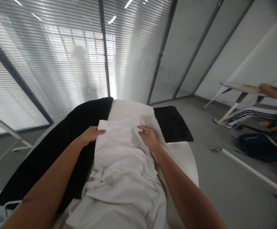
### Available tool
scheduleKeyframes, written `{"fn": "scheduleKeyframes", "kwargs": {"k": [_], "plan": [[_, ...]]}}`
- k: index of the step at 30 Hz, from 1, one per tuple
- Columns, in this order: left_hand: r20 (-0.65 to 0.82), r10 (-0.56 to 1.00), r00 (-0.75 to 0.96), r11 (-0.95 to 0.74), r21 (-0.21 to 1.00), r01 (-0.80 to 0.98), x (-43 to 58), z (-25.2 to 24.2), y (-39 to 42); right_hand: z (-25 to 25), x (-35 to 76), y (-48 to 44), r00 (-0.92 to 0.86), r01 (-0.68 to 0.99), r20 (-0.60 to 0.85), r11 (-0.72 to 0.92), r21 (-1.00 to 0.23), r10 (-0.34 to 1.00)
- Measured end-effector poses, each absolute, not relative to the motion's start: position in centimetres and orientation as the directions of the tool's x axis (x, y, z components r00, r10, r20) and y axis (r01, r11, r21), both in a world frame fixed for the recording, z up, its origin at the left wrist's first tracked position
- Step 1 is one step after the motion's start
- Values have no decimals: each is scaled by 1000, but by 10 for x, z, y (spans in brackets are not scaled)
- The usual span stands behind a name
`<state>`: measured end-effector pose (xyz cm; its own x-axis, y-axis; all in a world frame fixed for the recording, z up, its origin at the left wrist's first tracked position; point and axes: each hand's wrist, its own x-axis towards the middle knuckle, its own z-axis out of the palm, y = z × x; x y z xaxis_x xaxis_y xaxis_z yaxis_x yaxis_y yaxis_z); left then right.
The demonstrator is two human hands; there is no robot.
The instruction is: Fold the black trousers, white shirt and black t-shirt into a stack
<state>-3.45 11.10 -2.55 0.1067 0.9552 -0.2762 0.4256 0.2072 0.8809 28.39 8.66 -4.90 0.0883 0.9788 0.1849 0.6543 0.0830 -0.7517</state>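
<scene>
A crumpled white garment [124, 159] lies along the middle of a round white table [188, 156]. My left hand [91, 134] rests on the garment's far left corner, fingers closed on the cloth edge. My right hand [147, 135] lies on the garment's far right part, fingers bent and pressing into the fabric. Both forearms reach in from the bottom of the view.
A large black cloth [57, 149] covers the table's left side. A folded black cloth [173, 124] lies at the right. Glass walls with blinds stand behind. At far right another person's arm [272, 91] rests on a small table [238, 87], with bags [257, 146] and a white pole [255, 173] on the floor.
</scene>
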Motion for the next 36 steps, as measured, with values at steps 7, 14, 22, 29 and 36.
{"fn": "scheduleKeyframes", "kwargs": {"k": [7, 14, 22, 29, 36], "plan": [[-291, 956, 39, 261, 902, 344, -31, -17, 105, -59, 290, 92, 184, 142, 149, 124, -982, 972], [-308, 951, 24, 285, 903, 321, -34, -12, 108, -49, 288, 86, 234, -58, -10, 4, -998, 972], [-341, 940, 35, 327, 923, 204, -38, -14, 116, -35, 303, 84, 143, -237, -139, -103, -966, 980], [-459, 888, 27, 460, 886, -63, -38, -5, 120, -42, 297, 86, 60, -269, -75, -57, -962, 995], [-418, 903, 100, 428, 893, -136, -28, -9, 118, -45, 293, 86, 61, -205, -73, -59, -977, 995]]}}
